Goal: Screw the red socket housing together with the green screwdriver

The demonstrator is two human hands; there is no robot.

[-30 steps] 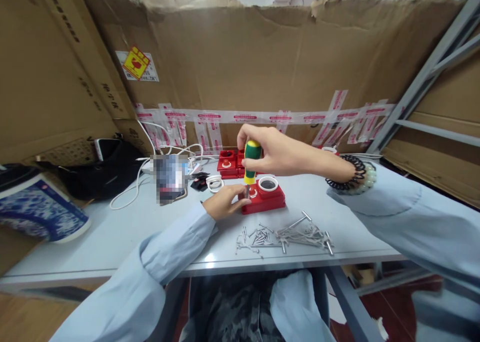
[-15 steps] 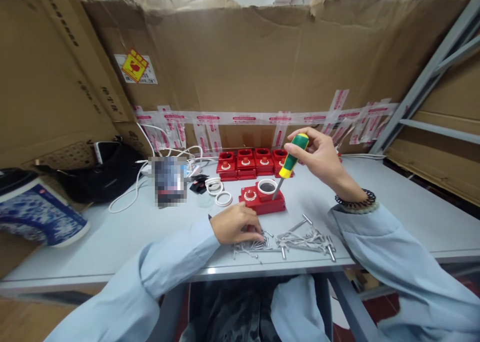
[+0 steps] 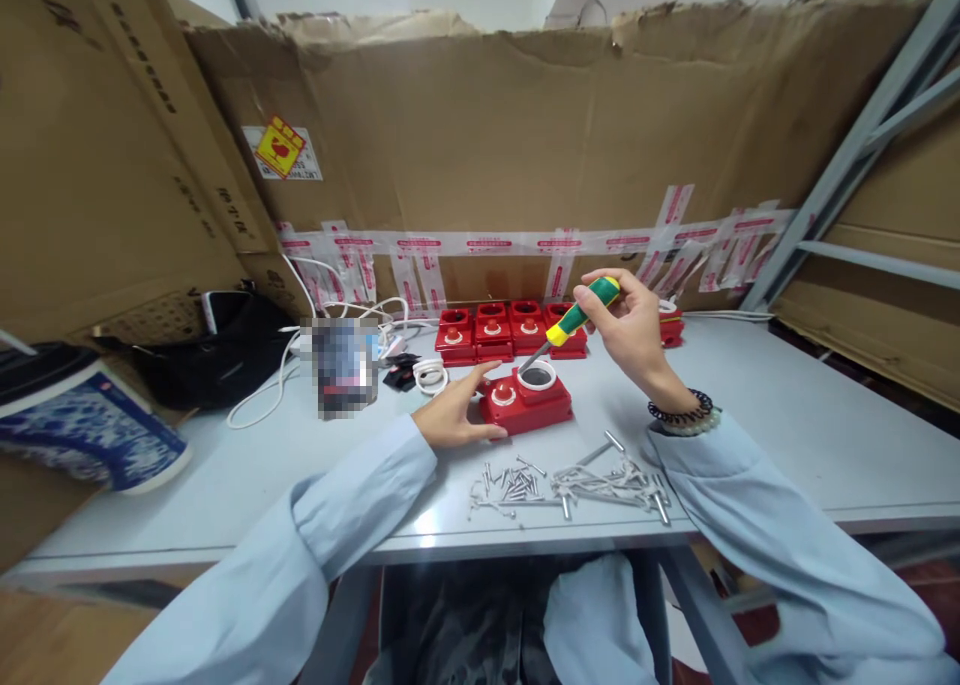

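Note:
My left hand (image 3: 452, 411) is round the left end of a red box (image 3: 538, 417), thumb at its front and fingers at the back. That box has a red button with a white collar and a round opening with a white ring (image 3: 553, 373). My right hand (image 3: 631, 333) grips a screwdriver (image 3: 581, 311) by its green and yellow handle. The shaft slants down left, with its tip by the left side of the ring. In front of the box lie a pile of small screws (image 3: 517, 483) and several T-shaped metal bars (image 3: 613, 443) with pale cords.
Several similar red boxes (image 3: 493, 337) line the back, with another (image 3: 670, 329) behind my right hand. White rings (image 3: 430, 377), black pieces (image 3: 400, 373), white cables (image 3: 259, 423) and a blurred-out object (image 3: 343, 370) sit left. A blue-white cup (image 3: 90, 430) and black bag (image 3: 247, 340) stand farther left. Cardboard (image 3: 465, 135) walls the back.
My left hand has moved up from the screws to the box's left end. The screwdriver has tilted over, its tip shifting from the box's right corner to the ring's left side.

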